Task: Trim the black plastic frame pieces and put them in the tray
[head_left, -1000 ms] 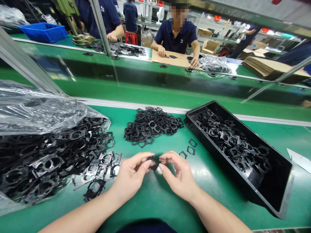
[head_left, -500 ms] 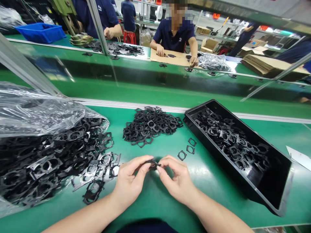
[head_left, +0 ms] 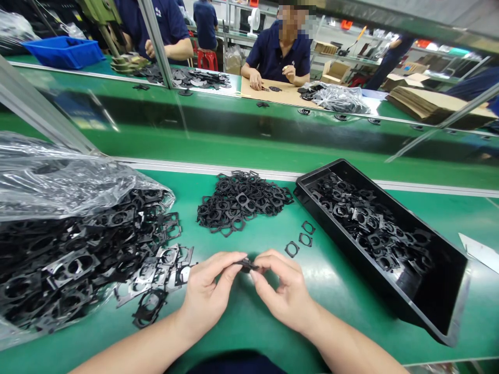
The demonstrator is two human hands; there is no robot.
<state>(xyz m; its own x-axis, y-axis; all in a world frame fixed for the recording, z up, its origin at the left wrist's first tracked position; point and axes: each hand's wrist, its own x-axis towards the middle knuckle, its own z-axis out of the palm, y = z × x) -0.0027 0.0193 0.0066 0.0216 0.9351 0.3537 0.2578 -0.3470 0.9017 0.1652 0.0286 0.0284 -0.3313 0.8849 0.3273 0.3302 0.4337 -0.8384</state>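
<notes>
My left hand (head_left: 208,291) and my right hand (head_left: 283,288) meet over the green table, both pinching one small black plastic part (head_left: 246,265) between fingertips. A big heap of black frame parts (head_left: 78,254) spills from a clear plastic bag (head_left: 58,176) at my left. A smaller pile of black ring parts (head_left: 244,200) lies ahead of my hands. Three loose rings (head_left: 300,239) lie just right of it. A black tray (head_left: 440,306) with several parts inside sits at my right.
A green conveyor belt (head_left: 253,130) runs across behind an aluminium rail. Beyond it, people in dark blue shirts (head_left: 283,49) work at another bench with cardboard (head_left: 273,93), black parts and a blue bin (head_left: 64,51). A white sheet (head_left: 481,252) lies at far right.
My hands have shifted slightly down and nearer me, turning the small black part between the fingertips. The person across has lifted one hand off the cardboard.
</notes>
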